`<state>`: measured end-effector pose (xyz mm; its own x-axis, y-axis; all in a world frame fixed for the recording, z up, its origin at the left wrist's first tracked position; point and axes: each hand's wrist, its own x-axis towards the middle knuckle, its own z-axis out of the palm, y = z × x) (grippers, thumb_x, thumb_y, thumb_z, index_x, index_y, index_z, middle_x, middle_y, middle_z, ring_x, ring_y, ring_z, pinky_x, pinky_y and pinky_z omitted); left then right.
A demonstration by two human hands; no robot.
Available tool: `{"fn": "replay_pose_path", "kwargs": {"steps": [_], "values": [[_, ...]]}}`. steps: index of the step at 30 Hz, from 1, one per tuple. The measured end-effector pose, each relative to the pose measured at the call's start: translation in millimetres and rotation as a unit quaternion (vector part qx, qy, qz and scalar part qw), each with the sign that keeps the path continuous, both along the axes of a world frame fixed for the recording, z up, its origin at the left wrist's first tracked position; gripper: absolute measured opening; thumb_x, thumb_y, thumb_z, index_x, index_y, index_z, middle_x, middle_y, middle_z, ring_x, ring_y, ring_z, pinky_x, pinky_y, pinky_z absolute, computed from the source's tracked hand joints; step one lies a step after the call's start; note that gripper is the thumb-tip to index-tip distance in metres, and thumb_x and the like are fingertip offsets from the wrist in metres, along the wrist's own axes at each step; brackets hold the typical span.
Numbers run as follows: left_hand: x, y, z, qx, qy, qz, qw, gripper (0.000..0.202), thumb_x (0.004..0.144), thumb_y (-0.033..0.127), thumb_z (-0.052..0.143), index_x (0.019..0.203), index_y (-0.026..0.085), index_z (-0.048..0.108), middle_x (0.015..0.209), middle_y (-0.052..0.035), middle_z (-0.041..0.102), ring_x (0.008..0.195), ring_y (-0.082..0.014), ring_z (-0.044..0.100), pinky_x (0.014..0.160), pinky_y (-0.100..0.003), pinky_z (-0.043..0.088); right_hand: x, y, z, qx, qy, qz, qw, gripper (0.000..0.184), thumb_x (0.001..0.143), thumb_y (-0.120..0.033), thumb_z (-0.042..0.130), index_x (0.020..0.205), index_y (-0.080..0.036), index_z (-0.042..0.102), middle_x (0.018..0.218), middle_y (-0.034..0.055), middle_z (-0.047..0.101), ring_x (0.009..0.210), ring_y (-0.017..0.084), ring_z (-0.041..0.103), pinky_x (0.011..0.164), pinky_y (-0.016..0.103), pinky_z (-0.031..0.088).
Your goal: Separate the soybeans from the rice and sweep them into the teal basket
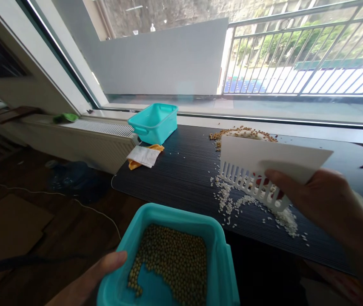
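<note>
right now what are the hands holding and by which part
Left hand: teal tub, by its left side. Right hand: white slotted scoop, by its right end.

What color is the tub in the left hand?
Turquoise; the tub shows best in the head view.

Beans (181,255) in tub (181,212), bottle (72,180) left, seemingly on floor (72,229)

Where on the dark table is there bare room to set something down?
Mostly bare tabletop, with a few stray specks, lies between the folded cloth and the scattered white grains. It's crowded around the slotted white scoop in the right hand, where grains and brown beans spread.
</note>
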<state>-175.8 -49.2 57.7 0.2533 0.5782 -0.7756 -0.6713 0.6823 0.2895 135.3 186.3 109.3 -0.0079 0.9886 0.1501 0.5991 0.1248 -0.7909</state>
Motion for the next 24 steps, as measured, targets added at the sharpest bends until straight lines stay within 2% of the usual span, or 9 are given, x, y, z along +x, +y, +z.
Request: {"fn": "replay_pose_path", "kwargs": {"steps": [3, 8, 11, 13, 16, 20, 24], "values": [[-4, -4, -1.8, -0.016, 0.002, 0.003, 1.000, 0.065, 0.073, 0.051, 0.072, 0.128, 0.017, 0.062, 0.109, -0.0109, 0.075, 0.122, -0.0397, 0.058, 0.109, -0.053, 0.038, -7, 2, 4.7, 0.004, -0.008, -0.008, 1.000, 0.023, 0.057, -0.045, 0.063, 0.053, -0.022, 0.066, 0.045, 0.0019, 0.062, 0.042, 0.018, 0.058, 0.040, 0.031, 0.044], [-12, -17, -7.5, 0.007, -0.011, 0.009, 1.000, 0.076, 0.071, 0.054, 0.073, 0.127, 0.004, 0.061, 0.113, -0.0176, 0.073, 0.122, -0.0424, 0.056, 0.110, -0.054, 0.037, -16, 3, 1.1, -0.002, -0.022, 0.014, 1.000, 0.026, 0.057, -0.046, 0.059, 0.047, -0.023, 0.062, 0.039, 0.0012, 0.058, 0.035, 0.017, 0.053, 0.035, 0.030, 0.039], [-21, -26, -14.0, -0.016, 0.039, 0.019, 0.999, 0.086, 0.070, 0.057, 0.071, 0.138, 0.008, 0.052, 0.115, -0.0162, 0.072, 0.123, -0.0418, 0.056, 0.107, -0.055, 0.041, -21, 1, -4.8, -0.003, -0.040, 0.040, 0.998, 0.031, 0.059, -0.051, 0.058, 0.048, -0.022, 0.062, 0.040, 0.0009, 0.057, 0.035, 0.016, 0.051, 0.035, 0.030, 0.039], [-25, -29, -18.0, -0.029, 0.069, 0.016, 0.997, 0.091, 0.067, 0.060, 0.073, 0.141, 0.013, 0.048, 0.109, -0.0133, 0.075, 0.120, -0.0420, 0.058, 0.105, -0.055, 0.043, -24, -1, -7.1, 0.001, -0.040, 0.056, 0.998, 0.032, 0.060, -0.052, 0.059, 0.051, -0.022, 0.064, 0.042, 0.0004, 0.057, 0.038, 0.016, 0.052, 0.037, 0.030, 0.040], [-23, -25, -19.3, -0.036, 0.105, 0.007, 0.994, 0.092, 0.065, 0.060, 0.075, 0.143, 0.022, 0.046, 0.106, -0.0103, 0.076, 0.116, -0.0403, 0.061, 0.103, -0.052, 0.046, -28, -6, -7.1, 0.005, -0.037, 0.055, 0.998, 0.031, 0.058, -0.052, 0.059, 0.051, -0.022, 0.063, 0.043, 0.0000, 0.057, 0.040, 0.017, 0.053, 0.038, 0.030, 0.041], [-9, -10, -16.7, -0.022, 0.116, -0.022, 0.993, 0.079, 0.076, 0.054, 0.070, 0.137, 0.007, 0.051, 0.100, -0.0149, 0.077, 0.104, -0.0366, 0.068, 0.103, -0.049, 0.044, -26, -19, -4.9, 0.024, -0.061, 0.048, 0.997, 0.028, 0.057, -0.052, 0.059, 0.048, -0.027, 0.062, 0.041, -0.0009, 0.056, 0.041, 0.019, 0.055, 0.038, 0.032, 0.042], [3, 1, -20.0, 0.036, 0.087, -0.021, 0.995, 0.072, 0.077, 0.053, 0.070, 0.131, 0.007, 0.057, 0.106, -0.0142, 0.076, 0.104, -0.0331, 0.069, 0.103, -0.044, 0.045, -25, -37, -2.4, 0.057, -0.045, 0.091, 0.993, 0.015, 0.059, -0.046, 0.062, 0.054, -0.032, 0.065, 0.047, -0.0032, 0.062, 0.047, 0.023, 0.062, 0.045, 0.035, 0.051]]}}
